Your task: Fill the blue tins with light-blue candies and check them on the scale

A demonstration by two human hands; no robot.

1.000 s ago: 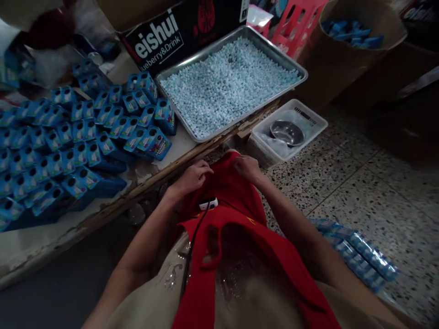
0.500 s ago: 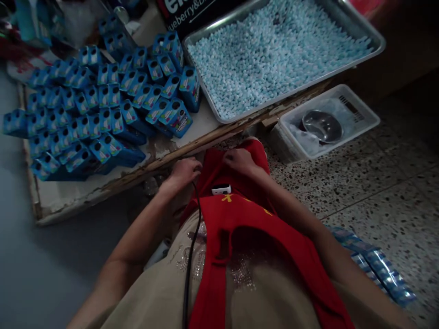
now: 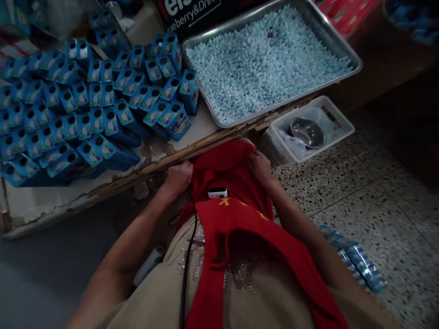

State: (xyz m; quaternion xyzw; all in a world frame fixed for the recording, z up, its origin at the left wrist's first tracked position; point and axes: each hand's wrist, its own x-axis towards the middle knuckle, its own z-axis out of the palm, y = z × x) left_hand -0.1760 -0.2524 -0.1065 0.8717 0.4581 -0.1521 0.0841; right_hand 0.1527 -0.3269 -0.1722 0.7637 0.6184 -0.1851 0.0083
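A red apron (image 3: 219,169) lies over my lap, its lower part spread between my two hands. My left hand (image 3: 180,177) is closed on the apron's left edge, close to the table edge. On the other side my right hand (image 3: 260,168) grips the apron's right edge with bent fingers. A small white device (image 3: 217,193) with a dark top rests on the apron between my forearms. From near my left hand a black cable (image 3: 187,260) runs down over my beige shirt.
Many upright blue boxes (image 3: 96,119) with round holes crowd the worn table (image 3: 85,201). A metal tray (image 3: 356,64) holds pale blue pellets. Right of my knees, a plastic tub (image 3: 346,130) contains a metal bowl (image 3: 307,132). Blue packs (image 3: 365,265) lie on the speckled floor.
My right hand has moved right, and the apron between my hands is spread wider and flatter. My left hand has shifted slightly left. The view has turned a little to the right.
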